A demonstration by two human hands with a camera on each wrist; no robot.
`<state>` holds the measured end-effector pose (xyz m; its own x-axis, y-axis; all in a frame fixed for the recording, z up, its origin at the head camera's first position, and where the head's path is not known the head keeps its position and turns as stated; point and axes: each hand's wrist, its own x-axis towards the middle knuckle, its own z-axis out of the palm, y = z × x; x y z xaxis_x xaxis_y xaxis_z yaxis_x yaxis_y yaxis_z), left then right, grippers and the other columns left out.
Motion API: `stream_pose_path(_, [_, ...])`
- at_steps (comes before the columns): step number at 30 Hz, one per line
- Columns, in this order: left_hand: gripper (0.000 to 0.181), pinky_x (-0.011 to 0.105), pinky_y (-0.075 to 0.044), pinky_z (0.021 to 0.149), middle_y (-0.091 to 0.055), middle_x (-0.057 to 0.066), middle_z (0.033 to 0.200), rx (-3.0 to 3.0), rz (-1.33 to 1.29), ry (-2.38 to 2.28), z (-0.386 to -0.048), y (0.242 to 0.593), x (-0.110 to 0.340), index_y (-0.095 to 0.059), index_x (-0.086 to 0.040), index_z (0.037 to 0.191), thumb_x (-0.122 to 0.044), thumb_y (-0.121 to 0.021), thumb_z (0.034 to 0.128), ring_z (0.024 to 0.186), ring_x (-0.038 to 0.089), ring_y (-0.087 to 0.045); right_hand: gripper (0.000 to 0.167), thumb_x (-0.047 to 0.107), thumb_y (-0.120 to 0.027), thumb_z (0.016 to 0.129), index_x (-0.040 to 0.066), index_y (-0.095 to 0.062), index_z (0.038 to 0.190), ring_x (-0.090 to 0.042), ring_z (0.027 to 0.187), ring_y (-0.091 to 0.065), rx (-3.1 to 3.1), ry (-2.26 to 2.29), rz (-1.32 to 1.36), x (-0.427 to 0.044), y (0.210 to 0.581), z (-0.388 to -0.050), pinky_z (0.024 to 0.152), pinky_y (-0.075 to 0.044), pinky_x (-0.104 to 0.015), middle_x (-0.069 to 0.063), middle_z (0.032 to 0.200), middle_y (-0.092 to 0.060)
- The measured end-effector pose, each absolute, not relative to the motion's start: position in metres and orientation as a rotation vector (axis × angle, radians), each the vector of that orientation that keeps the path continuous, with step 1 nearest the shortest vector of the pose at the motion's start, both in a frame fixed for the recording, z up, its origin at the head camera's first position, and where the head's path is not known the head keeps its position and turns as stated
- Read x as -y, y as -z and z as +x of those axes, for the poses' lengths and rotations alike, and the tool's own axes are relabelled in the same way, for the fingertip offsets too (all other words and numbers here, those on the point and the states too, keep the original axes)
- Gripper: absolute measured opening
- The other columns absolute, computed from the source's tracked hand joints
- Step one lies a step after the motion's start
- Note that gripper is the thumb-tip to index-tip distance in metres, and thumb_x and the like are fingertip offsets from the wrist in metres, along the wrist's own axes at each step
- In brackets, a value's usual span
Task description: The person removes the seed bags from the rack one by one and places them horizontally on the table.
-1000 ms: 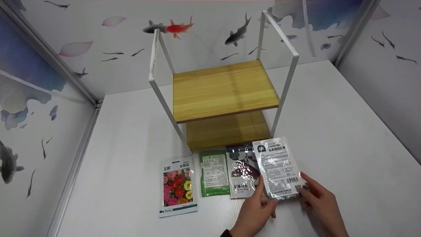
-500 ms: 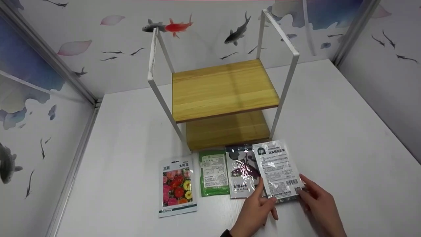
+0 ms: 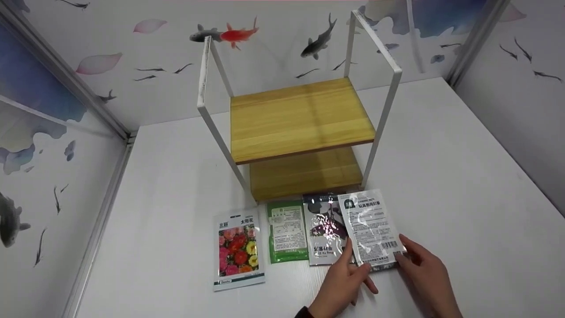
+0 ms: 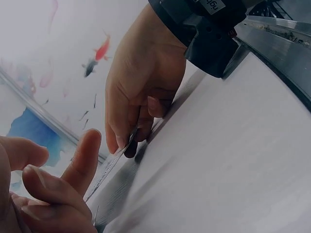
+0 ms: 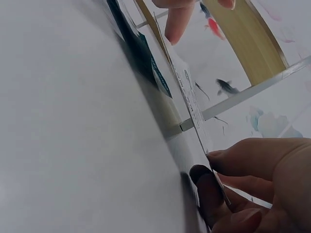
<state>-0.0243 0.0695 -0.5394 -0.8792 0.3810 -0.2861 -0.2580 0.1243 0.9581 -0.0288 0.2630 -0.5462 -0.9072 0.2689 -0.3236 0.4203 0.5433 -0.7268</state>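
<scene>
In the head view, my right hand (image 3: 426,274) pinches the lower right corner of a white printed seed packet (image 3: 371,227), its barcode side up. The right wrist view shows my right thumb above this packet (image 5: 192,107) and fingers beneath it. My left hand (image 3: 340,282) is at its lower left, index finger straight along the left edge and thumb near the bottom edge. The packet slightly overlaps a silver seed packet with a purple picture (image 3: 324,251). Left of that lie a green seed packet (image 3: 288,256) and a flower seed packet (image 3: 238,251).
A two-tier rack with wooden boards (image 3: 300,121) and a white metal frame (image 3: 387,106) stands just behind the packets. The white table (image 3: 468,185) is bordered by panels printed with fish (image 3: 318,42).
The white packet has come down a little and shifted slightly left, held in my right hand. My left thumb has risen to its bottom edge. The other packets stay put.
</scene>
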Motion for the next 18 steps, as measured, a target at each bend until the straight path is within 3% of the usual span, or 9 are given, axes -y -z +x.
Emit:
stream_pose_path(4, [0.072, 0.025, -0.029, 0.031, -0.065, -0.002, 0.060, -1.924, 0.082, -1.790, -0.0241, 0.5402, -0.0712, -0.011, -0.017, 0.145, -0.040, -0.051, 0.0881, 0.029, 0.011, -0.036, 0.058, 0.028, -0.060, 0.084, 0.008, -0.039, 0.135, -0.033, 0.119, -0.039, -2.616, 1.281, 0.578, -0.2613, 0.5461, -0.0293, 0.094, -0.034, -0.047, -0.018, 0.133, -0.040])
stream_pose_path(9, [0.072, 0.026, -0.030, 0.031, -0.065, -0.003, 0.060, -1.945, 0.089, -1.776, -0.0241, 0.5422, -0.0713, -0.010, -0.016, 0.145, -0.041, -0.049, 0.0890, 0.028, 0.012, -0.036, 0.056, 0.020, -0.061, 0.083, 0.007, -0.040, 0.134, -0.033, 0.114, -0.042, -2.652, 1.215, 0.598, -0.2578, 0.5495, -0.0309, 0.092, -0.035, -0.047, -0.019, 0.129, -0.043])
stream_pose_path(18, [0.073, 0.025, -0.030, 0.030, -0.065, -0.002, 0.062, -1.925, 0.098, -1.788, -0.0237, 0.5457, -0.0699, -0.010, -0.016, 0.145, -0.044, -0.048, 0.0890, 0.028, 0.011, -0.036, 0.056, 0.019, -0.063, 0.083, 0.008, -0.041, 0.134, -0.030, 0.107, -0.047, -2.680, 1.161, 0.622, -0.2552, 0.5508, -0.0318, 0.089, -0.038, -0.047, -0.017, 0.124, -0.047])
